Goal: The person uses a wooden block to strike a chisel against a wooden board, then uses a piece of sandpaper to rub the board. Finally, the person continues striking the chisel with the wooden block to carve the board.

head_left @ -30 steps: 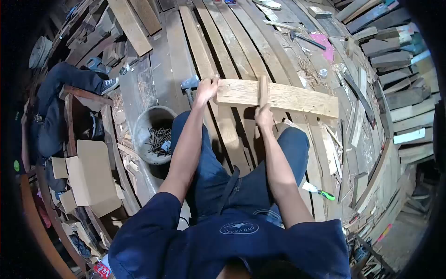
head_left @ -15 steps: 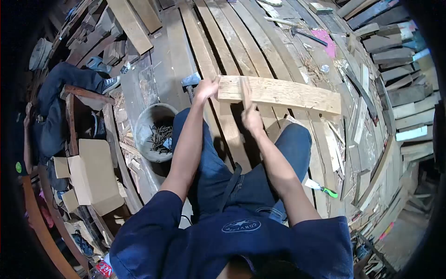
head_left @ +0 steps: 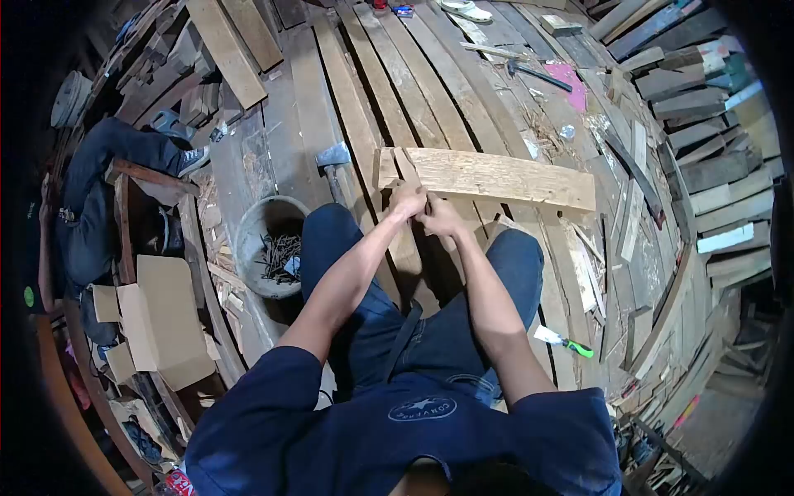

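Note:
A pale wooden board (head_left: 496,176) lies crosswise over the long planks in front of my knees. Against its left end leans a narrow wooden strip (head_left: 407,165), its lower part running into my hands. My left hand (head_left: 407,201) is closed around that strip, just below the board's near edge. Right beside it, my right hand (head_left: 441,217) is also closed on the strip's lower end, the fingers of both hands close together. A hammer (head_left: 333,155) with a broad metal head rests left of the board, its handle pointing toward my left knee.
Left of my knee stands a bucket (head_left: 248,240) holding nails. An open cardboard box (head_left: 178,314) and another person's leg (head_left: 124,149) are farther left. A green-handled scraper (head_left: 571,343) lies at right. A second hammer (head_left: 538,74) lies beyond, near a pink sheet (head_left: 571,91).
My left hand has let go of the board's left end and joined my right hand on the strip. The strip and right hand have shifted left along the board.

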Demonstrator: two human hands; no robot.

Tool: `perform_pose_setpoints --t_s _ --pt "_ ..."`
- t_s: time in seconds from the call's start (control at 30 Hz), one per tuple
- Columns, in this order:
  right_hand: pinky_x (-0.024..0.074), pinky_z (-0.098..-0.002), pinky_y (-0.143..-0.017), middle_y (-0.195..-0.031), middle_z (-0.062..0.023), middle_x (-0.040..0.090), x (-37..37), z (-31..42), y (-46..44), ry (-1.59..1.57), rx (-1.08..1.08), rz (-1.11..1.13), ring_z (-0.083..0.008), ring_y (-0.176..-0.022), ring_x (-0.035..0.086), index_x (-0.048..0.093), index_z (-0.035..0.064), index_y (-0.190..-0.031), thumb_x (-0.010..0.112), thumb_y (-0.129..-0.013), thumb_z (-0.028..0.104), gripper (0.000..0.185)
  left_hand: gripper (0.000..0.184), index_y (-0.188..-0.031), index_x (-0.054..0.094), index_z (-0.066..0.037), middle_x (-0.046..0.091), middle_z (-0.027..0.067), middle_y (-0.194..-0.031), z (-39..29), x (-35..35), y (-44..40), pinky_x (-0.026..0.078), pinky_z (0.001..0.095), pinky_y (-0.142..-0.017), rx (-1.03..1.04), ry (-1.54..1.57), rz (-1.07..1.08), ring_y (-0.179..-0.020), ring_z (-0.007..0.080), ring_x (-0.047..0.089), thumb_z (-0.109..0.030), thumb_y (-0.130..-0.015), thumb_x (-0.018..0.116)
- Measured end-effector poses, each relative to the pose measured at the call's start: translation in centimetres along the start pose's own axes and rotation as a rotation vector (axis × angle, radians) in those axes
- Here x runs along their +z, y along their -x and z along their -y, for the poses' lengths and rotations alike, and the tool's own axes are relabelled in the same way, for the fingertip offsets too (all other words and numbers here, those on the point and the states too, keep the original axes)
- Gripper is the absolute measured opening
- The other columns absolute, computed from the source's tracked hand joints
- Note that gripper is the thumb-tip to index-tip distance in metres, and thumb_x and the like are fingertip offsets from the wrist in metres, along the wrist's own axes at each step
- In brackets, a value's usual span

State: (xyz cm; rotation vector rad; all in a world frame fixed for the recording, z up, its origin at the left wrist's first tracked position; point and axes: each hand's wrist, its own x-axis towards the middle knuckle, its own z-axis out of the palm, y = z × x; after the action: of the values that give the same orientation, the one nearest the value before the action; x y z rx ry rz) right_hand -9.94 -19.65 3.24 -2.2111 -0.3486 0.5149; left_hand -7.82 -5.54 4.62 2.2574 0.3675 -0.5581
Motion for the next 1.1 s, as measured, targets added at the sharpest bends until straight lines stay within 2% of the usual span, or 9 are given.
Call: perform_pose_setpoints --t_s 0.1,0.17,0.23,0.3,0.43,0.63,0.73,0.9,1.1 --pt "0.0542 -0.0464 -0.079 -0.094 -0.0292 0.069 -4.6 -0.5 0.2 -0.024 -0.043 -0.322 -0.0407 -0.091 0.07 0.063 -0.003 -0.117 0.065 -0.085 0.025 0.042 0.062 -0.126 0.056 0.011 0.068 0.0321 -0.101 1.0 1.3 -1.1 0.053 0.0491 -0.089 0.008 0.143 -0.147 -0.099 0.0465 0.066 -0.041 -0.093 0.057" --pt "0.0519 -0.0476 -0.087 -0.1 -0.0295 0.068 -8.2 -2.8 -0.5 -0.002 0.146 -0.543 -0.0415 -0.098 0.068 0.063 -0.0026 -0.116 0.064 -0.087 0.029 0.043 0.064 -0.131 0.044 0.016 0.066 0.0361 -0.096 1.1 2.2 -0.9 0.056 0.0505 -0.081 0.076 0.134 -0.402 -0.092 0.0477 0.067 -0.034 -0.095 0.057" --pt "0.0442 -0.0513 -0.102 -0.12 -0.0309 0.062 -11.2 -6.1 -2.0 0.406 0.272 -0.624 -0.0459 -0.118 0.058 0.059 -0.0012 -0.123 0.063 -0.089 0.037 0.051 0.061 -0.131 0.041 0.016 0.066 0.0366 -0.095 -0.1 1.4 0.5 0.057 0.0509 -0.073 0.141 0.119 -0.335 -0.086 0.048 0.068 -0.032 -0.095 0.057" --pt "0.0226 -0.0568 -0.118 -0.148 -0.0314 0.04 -13.6 -7.7 -2.8 0.534 0.356 -0.574 -0.0518 -0.142 0.03 0.046 0.0016 -0.141 0.054 -0.094 0.046 0.066 0.052 -0.122 0.043 0.014 0.065 0.0367 -0.086 -0.9 0.6 1.5 0.057 0.0524 -0.063 0.367 0.157 -0.203 -0.076 0.0487 0.068 -0.028 -0.096 0.057" --pt "-0.0035 -0.0597 -0.121 -0.162 -0.0269 0.016 -14.5 -15.3 -5.9 0.618 0.392 -0.341 -0.0465 -0.151 0.001 0.02 0.0092 -0.158 0.034 -0.099 0.057 0.077 0.06 -0.119 0.044 0.017 0.066 0.0346 -0.077 -2.7 2.1 1.7 0.057 0.0556 -0.067 0.456 -0.113 -0.149 -0.077 0.0498 0.068 -0.037 -0.098 0.056" --pt "-0.0036 -0.0592 -0.121 -0.161 -0.0204 0.026 -14.1 -15.3 -5.1 0.68 0.391 -0.289 -0.0433 -0.152 0.005 0.034 0.0149 -0.154 0.026 -0.101 0.058 0.069 0.057 -0.117 0.05 0.015 0.065 0.0377 -0.088 3.0 2.3 -0.6 0.057 0.0535 -0.069 0.103 -0.248 -0.238 -0.086 0.0494 0.068 -0.039 -0.1 0.051" --pt "-0.002 -0.0597 -0.121 -0.16 -0.0212 0.027 -14.3 -14.7 -5.1 0.677 0.385 -0.324 -0.043 -0.152 0.008 0.036 0.0147 -0.153 0.027 -0.101 0.059 0.069 0.05 -0.105 0.054 0.012 0.065 0.0372 -0.087 7.8 2.0 -2.6 0.055 0.054 -0.069 0.02 -0.275 -0.724 -0.085 0.0498 0.067 -0.038 -0.101 0.051" --pt "0.0001 -0.0611 -0.12 -0.157 -0.0237 0.031 -14.1 -14.7 -4.8 0.677 0.347 -0.346 -0.0438 -0.149 0.016 0.04 0.0131 -0.149 0.029 -0.101 0.059 0.068 0.052 -0.11 0.051 0.011 0.066 0.0358 -0.09 6.0 -1.8 0.4 0.052 0.0566 -0.08 -0.064 -0.174 -0.508 -0.089 0.0493 0.067 -0.041 -0.101 0.049" --pt "0.0008 -0.0606 -0.12 -0.155 -0.0244 0.035 -14.1 -13.6 -4.4 0.693 0.362 -0.353 -0.0442 -0.148 0.02 0.039 0.0117 -0.15 0.03 -0.101 0.056 0.067 0.059 -0.109 0.054 0.015 0.063 0.0348 -0.073 1.8 -2.0 1.4 0.054 0.0567 -0.066 0.194 -0.249 -0.293 -0.075 0.053 0.065 -0.043 -0.1 0.052"
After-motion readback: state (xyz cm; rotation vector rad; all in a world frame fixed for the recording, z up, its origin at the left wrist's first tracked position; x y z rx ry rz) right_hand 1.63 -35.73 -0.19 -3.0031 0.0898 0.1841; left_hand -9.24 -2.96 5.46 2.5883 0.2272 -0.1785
